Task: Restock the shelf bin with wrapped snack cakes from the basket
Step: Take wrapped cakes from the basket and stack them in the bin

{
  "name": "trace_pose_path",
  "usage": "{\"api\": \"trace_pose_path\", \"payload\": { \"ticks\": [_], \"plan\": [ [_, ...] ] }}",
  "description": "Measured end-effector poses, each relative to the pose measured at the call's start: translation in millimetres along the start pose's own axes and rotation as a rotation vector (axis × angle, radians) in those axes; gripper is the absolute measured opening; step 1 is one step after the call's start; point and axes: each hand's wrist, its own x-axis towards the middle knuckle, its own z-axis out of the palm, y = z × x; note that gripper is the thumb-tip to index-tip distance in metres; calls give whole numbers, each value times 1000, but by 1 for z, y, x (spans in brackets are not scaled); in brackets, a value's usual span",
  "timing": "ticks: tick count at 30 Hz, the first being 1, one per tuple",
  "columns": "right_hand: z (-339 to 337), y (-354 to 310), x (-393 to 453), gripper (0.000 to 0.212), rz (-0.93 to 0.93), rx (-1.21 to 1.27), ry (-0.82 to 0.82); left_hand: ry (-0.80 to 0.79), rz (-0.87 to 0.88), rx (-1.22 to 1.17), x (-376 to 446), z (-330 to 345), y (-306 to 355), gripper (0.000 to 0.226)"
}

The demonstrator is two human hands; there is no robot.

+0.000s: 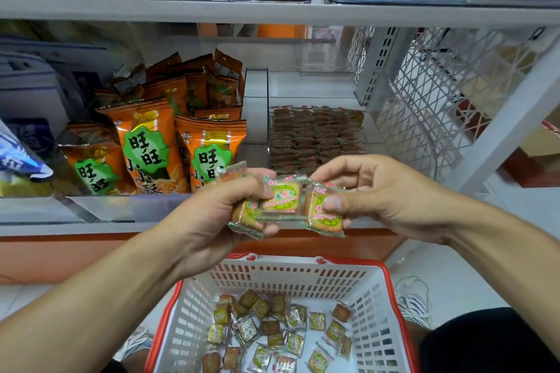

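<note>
**Snack cakes held between both hands above the basket**

Nearest the camera, the left hand curls round a small stack of wrapped snack cakes, and the right hand pinches one more cake by thumb and fingers, its wrapper edge touching the stack. Both are held just in front of the shelf's front lip. Below them stands the red-rimmed white basket, with loose cakes scattered over its floor and bare floor between them. Behind the hands, the clear shelf bin holds neat rows of cakes in its front part, with its rear part bare. Left of the bin stand orange snack bags.
</note>
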Motion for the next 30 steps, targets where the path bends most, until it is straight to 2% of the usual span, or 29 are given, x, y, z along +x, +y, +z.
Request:
{"api": "trace_pose_path", "payload": {
  "ticks": [6,10,14,18,20,26,30],
  "plan": [
    [-3,-6,-5,36,39,46,-65,50,31,98,2,-3,-1,32],
    [5,3,-4,60,96,-42,-54,-33,-3,122,0,1,-6,28],
    [8,6,-3,61,166,-74,-108,-124,-64,85,-1,4,-9,26],
    [10,5,-3,50,170,-170,-117,-73,-140,76,0,6,-13,74],
    [9,5,-2,47,148,-176,-120,-69,-152,90,0,7,-15,82],
    [14,8,-2,41,77,-257,-138,-92,-174,149,2,10,-21,70],
    [16,10,-2,40,132,-271,-148,-179,-307,-19,3,8,-21,58]
  ]
}}
